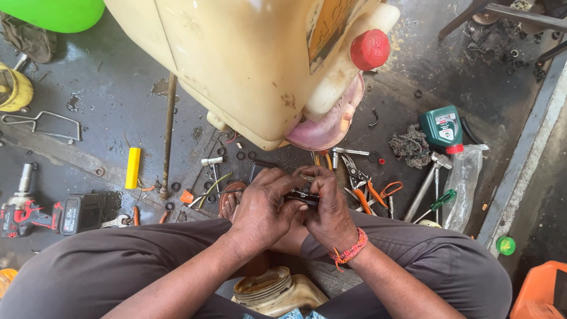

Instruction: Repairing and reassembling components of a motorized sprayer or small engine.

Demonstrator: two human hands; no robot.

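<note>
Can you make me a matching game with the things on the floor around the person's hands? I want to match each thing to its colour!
Things:
1. Cap on the big jug
2. Small bottle by the rag
3. Short tube on the floor
4. Bracelet on the right hand

Colours:
A. Yellow
B. Orange
C. Red
D. Green

Right pairs: 1-C, 2-D, 3-A, 4-B
</note>
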